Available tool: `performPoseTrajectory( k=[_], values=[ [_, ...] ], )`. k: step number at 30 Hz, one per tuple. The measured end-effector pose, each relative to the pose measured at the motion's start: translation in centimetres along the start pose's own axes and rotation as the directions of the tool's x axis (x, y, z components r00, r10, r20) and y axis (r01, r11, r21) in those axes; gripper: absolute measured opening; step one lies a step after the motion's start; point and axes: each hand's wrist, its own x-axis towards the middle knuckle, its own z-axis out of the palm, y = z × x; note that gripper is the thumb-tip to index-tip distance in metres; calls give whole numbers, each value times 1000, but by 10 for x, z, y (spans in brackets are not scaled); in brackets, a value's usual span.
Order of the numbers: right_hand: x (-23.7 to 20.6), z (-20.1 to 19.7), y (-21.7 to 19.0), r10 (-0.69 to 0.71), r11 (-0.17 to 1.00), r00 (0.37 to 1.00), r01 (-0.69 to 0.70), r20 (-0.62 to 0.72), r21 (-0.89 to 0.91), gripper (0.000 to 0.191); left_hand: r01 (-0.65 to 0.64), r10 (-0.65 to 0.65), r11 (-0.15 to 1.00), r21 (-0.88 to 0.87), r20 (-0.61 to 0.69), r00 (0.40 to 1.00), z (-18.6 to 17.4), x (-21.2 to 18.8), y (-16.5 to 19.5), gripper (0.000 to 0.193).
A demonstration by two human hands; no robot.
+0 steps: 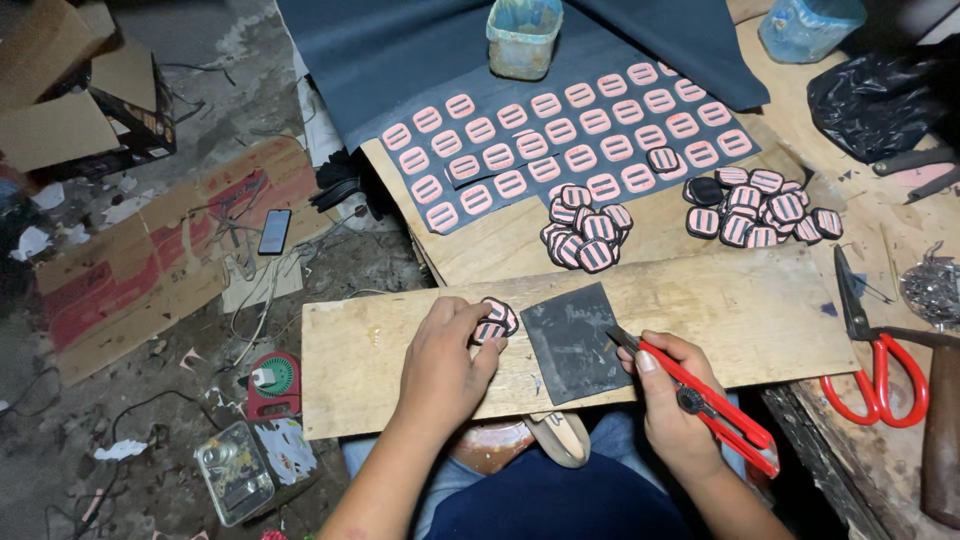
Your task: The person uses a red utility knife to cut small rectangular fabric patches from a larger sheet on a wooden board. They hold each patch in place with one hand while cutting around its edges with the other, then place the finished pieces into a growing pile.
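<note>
Our left hand [445, 350] pinches a pink-striped patch [495, 318] on the board [700, 300], at nine o'clock of the dark cutting mat [572, 338]; our right hand [675, 395] grips a red utility knife [715, 405]. We judge it midway: two trimmed piles [585, 235] at twelve o'clock, many patches uncut on the sheet [560, 140].

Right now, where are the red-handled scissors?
In the head view the red-handled scissors lie at the far right on the wooden bench, beyond the long wooden board, right of the right hand holding the red utility knife.
</note>
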Motion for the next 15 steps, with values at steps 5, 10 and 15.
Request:
performPoseTrajectory(
  k=[5,10,15],
  values=[
    [1,-2,0,29,1000,1000,-29,5,-5,31,97,-90,986,-136,50,995,-4,-11,2,18],
    [3,-1,2,77,996,997,-77,5,32,31,441,-318,777,-448,326,890,21,-8,23,32],
    [3,-1,-2,113,991,994,-113,-3,74,31,15,28,941,-338,124,992,45,2,42,35]
  ],
)
